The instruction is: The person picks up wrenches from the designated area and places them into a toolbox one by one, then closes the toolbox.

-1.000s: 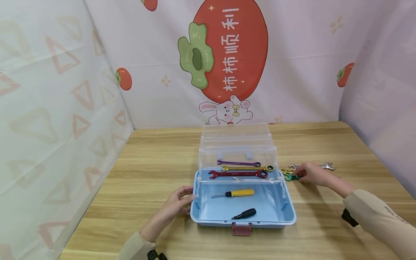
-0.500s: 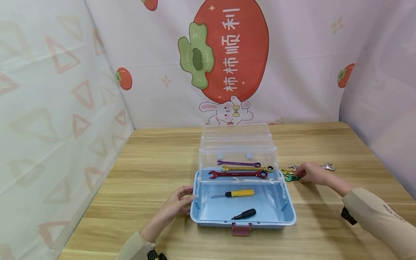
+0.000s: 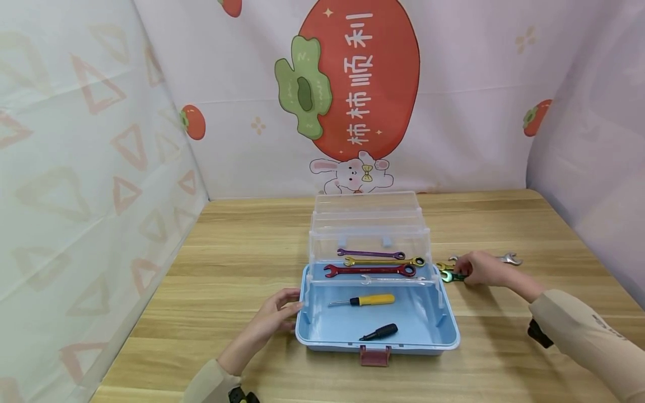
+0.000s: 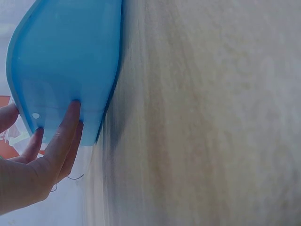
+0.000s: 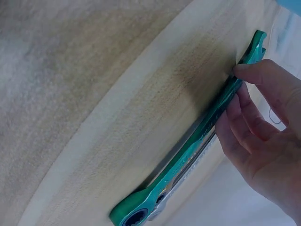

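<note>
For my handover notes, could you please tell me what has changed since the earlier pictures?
Nothing has visibly changed: the right hand is still at the green ratcheting wrench, and the left hand still touches the blue toolbox.

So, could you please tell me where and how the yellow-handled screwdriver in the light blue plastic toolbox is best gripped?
I'd probably pinch the screwdriver across its thick yellow handle, coming from above and the near side: it lies flat with its thin shaft pointing left, the toolbox walls surround it, and the clear plastic tray sits behind.
</note>
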### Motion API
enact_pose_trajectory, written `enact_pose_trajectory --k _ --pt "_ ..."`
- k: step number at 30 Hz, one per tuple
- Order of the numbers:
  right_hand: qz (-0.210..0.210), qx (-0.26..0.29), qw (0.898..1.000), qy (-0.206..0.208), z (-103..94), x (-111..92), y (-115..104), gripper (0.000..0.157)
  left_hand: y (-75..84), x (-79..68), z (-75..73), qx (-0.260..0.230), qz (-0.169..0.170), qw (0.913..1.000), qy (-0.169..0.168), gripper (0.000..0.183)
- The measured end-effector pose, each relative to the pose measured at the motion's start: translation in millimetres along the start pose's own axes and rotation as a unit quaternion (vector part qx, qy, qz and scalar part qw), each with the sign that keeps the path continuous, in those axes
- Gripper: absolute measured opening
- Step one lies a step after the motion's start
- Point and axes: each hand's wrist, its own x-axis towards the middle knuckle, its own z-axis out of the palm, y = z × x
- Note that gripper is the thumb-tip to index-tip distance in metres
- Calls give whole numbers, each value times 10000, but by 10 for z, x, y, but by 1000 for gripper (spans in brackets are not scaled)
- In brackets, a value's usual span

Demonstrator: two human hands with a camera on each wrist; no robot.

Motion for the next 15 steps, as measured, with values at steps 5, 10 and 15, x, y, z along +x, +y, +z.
enact_pose_trajectory --k 5,10,15 --pt "27 52 9998 188 141 -24 -12 19 -147 32 -65 55 174 9998 -85 52" --pt "92 87 9994 330 271 -57 -47 18 -282 57 -125 104 314 9993 -150 52" --pt "61 102 9986 521 399 -95 -89 18 -423 72 -181 144 450 9987 -193 52"
